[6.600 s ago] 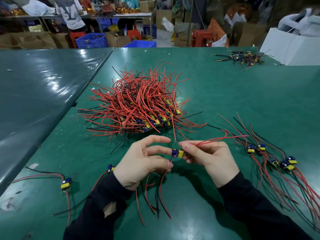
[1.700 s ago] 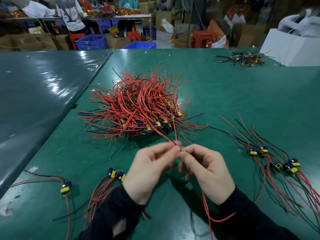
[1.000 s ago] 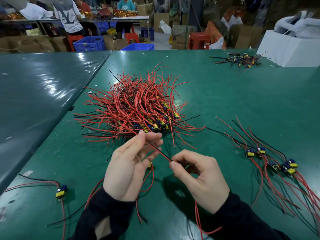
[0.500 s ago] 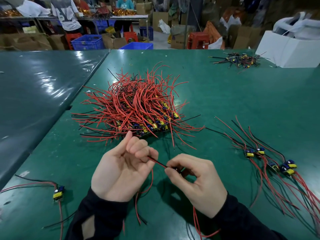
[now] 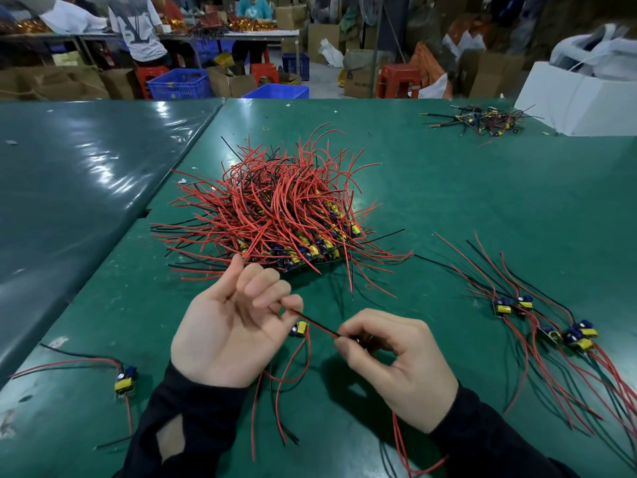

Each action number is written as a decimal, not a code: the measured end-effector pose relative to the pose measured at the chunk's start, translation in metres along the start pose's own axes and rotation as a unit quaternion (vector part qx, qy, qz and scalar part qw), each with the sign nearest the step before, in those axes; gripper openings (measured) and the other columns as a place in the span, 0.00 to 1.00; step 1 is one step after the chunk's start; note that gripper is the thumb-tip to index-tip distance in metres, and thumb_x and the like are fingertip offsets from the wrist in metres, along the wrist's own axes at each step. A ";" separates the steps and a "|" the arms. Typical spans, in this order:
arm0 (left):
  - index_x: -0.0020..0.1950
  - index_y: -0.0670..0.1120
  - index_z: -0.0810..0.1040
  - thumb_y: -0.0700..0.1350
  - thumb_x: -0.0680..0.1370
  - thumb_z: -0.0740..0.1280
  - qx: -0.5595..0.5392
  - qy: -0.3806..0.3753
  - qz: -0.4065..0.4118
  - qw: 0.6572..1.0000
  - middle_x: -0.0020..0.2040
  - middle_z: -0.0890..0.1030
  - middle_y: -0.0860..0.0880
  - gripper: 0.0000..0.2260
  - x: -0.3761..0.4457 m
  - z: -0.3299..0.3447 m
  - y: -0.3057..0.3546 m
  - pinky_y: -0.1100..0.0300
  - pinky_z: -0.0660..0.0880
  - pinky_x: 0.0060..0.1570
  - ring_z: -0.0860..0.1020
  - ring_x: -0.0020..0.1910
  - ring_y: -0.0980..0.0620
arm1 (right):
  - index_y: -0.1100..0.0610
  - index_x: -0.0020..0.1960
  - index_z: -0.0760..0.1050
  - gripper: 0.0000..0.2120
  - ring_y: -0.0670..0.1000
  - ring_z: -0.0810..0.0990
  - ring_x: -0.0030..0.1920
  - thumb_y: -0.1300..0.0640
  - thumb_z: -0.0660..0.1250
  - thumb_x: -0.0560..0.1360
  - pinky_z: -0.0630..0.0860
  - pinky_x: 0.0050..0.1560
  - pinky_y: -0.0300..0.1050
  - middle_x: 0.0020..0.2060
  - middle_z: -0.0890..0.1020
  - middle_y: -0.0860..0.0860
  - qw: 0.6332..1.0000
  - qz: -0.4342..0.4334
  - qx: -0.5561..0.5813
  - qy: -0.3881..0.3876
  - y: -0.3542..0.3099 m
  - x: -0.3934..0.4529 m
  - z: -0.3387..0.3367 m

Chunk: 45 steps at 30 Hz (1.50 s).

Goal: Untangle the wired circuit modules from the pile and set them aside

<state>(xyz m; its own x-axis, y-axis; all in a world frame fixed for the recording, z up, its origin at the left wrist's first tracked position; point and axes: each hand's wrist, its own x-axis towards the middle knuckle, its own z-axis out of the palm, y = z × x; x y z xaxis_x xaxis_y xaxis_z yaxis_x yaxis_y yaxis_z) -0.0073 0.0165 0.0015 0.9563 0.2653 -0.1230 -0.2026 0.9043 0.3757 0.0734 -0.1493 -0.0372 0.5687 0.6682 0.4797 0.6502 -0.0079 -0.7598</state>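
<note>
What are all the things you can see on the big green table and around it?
Wire pile: one, red and black, table middle.
Sorted modules: about six, yellow and blue, at right.
Single module: one, yellow and blue, at left.
Held module: one, yellow, just beside the left hand; its grip is hidden.
Far bundle: one, dark wires, far right.
White box: one, far right corner.
Table: green.
Blue crates: at least two, on the floor behind.
Red stools: several, behind.
Left hand: palm up, fingers touching a taut wire.
Right hand: pinching the wire's other end.
</note>
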 end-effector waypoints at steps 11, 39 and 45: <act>0.61 0.43 0.77 0.63 0.68 0.62 0.231 0.023 0.000 0.973 0.58 0.82 0.45 0.30 0.006 0.006 -0.031 0.54 0.78 0.51 0.80 0.56 0.50 | 0.55 0.39 0.77 0.05 0.46 0.74 0.30 0.55 0.68 0.72 0.73 0.33 0.41 0.27 0.77 0.53 0.979 0.109 0.167 0.044 0.003 0.002 -0.002; 0.41 0.37 0.85 0.41 0.61 0.73 0.358 0.066 0.051 0.930 0.43 0.84 0.38 0.12 0.005 -0.002 -0.055 0.62 0.80 0.43 0.82 0.41 0.47 | 0.54 0.41 0.81 0.04 0.43 0.82 0.40 0.59 0.68 0.72 0.78 0.43 0.40 0.40 0.85 0.43 0.991 0.075 0.102 0.039 0.007 0.003 -0.006; 0.35 0.34 0.82 0.44 0.61 0.73 0.420 0.062 0.138 0.895 0.43 0.84 0.38 0.12 0.006 -0.007 -0.060 0.53 0.78 0.50 0.82 0.43 0.44 | 0.55 0.41 0.80 0.05 0.41 0.82 0.41 0.62 0.67 0.73 0.77 0.43 0.36 0.45 0.85 0.42 0.995 0.046 0.082 0.021 0.005 0.005 -0.007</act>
<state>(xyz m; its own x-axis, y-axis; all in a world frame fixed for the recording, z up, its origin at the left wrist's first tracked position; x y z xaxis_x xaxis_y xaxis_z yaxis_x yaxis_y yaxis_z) 0.0088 -0.0337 -0.0279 0.8529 0.5221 -0.0014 -0.1470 0.2427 0.9589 0.0830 -0.1518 -0.0355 0.6444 0.6384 0.4210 0.5060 0.0568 -0.8606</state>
